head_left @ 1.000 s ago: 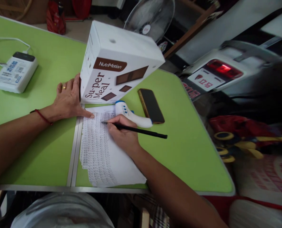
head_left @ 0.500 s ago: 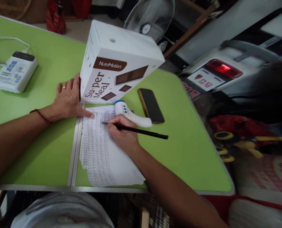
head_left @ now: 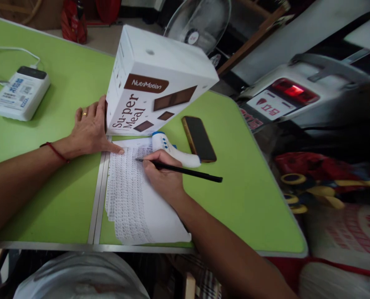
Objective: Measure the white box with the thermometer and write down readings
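Note:
A black pen (head_left: 191, 171) is pinched in my right hand (head_left: 165, 176), its tip down on the top sheet of a stack of paper (head_left: 160, 220). Dense rows of handwriting fill the left part of that sheet. My left hand (head_left: 89, 131) lies spread on the table, thumb resting at the paper's upper left. Its fingertips reach the lower left edge of a white NutriMotion box (head_left: 169, 62) that stands behind the paper. A white and blue infrared thermometer (head_left: 185, 158) lies at the paper's top, partly behind my right hand.
Right of the thermometer lies a phone (head_left: 199, 139) on the green folding table (head_left: 241, 199). A white device with a cable (head_left: 21, 93) sits at the left. Beyond the table are a fan (head_left: 197, 29), a scooter (head_left: 284, 91) and yellow-handled tools (head_left: 315, 191).
The view has shifted very slightly. The pen tip remains at nearly the same place on the paper, and my left hand has kept its position.

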Demonstrator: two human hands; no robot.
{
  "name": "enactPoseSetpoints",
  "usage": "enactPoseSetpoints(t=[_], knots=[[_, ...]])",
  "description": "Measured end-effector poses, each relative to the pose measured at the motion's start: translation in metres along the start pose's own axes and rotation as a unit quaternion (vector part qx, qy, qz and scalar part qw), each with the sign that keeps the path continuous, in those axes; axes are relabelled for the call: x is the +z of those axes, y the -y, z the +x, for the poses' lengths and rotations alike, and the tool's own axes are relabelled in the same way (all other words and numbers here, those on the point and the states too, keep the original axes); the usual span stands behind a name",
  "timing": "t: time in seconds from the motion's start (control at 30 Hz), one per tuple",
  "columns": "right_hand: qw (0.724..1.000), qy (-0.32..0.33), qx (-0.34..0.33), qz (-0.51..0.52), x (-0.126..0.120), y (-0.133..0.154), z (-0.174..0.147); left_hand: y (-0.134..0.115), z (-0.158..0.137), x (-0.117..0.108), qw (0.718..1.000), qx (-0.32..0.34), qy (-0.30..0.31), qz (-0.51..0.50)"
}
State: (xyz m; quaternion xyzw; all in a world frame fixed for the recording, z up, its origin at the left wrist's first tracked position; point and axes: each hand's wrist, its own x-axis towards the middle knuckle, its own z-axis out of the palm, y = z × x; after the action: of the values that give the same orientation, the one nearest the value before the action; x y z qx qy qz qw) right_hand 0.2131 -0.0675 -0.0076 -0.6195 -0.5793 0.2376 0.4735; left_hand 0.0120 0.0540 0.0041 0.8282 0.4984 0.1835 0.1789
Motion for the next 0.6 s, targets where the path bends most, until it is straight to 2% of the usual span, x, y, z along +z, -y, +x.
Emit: enactPoseSetpoints(t=[0.6], knots=[[1.000, 0.012, 0.010, 0.004, 0.0007, -0.0018, -0.0002, 0.0092, 0.0023, 0.0051, 1.000, 0.019, -0.019, -0.005]])
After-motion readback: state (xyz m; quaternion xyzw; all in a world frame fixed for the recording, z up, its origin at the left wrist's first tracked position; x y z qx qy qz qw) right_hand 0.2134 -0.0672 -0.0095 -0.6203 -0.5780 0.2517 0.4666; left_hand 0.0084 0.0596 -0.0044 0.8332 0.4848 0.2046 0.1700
